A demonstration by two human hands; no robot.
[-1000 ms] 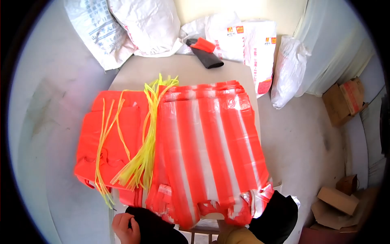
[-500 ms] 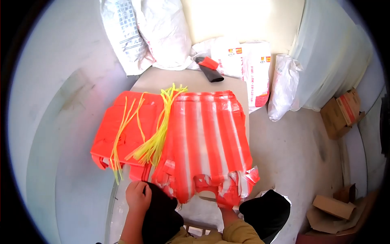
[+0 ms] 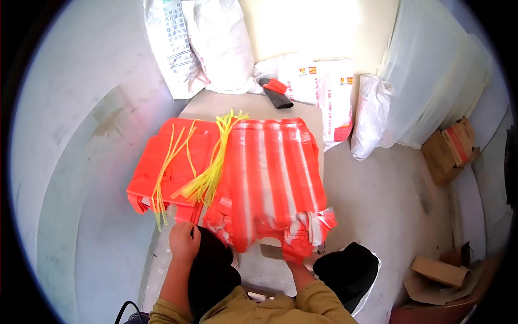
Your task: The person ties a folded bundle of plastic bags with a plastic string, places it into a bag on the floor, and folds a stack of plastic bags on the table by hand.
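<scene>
A stack of red-and-white striped plastic bags (image 3: 275,173) lies flat on the table, its handle ends hanging over the near edge. To its left is a folded pile of plain red plastic bags (image 3: 151,162). Yellow plastic strips (image 3: 208,181) lie across both. My left hand (image 3: 184,240) is closed, fingers curled, beside my left knee and just below a hanging red handle; whether anything is in it I cannot see. My right forearm (image 3: 300,275) reaches up to the striped bags' near end, at a lower handle. The bags cover the fingers of that hand.
White printed sacks (image 3: 221,48) stand behind the table (image 3: 205,105). A black-and-red roll-like item (image 3: 278,94) lies at the table's far edge. Cardboard boxes (image 3: 450,146) sit on the floor to the right, with more cardboard (image 3: 440,272) nearer. My black-clad knees flank the near edge.
The view has tilted and shifted slightly, so the bags and both arms appear a little higher. More of my right forearm shows. The left hand stays closed by the knee.
</scene>
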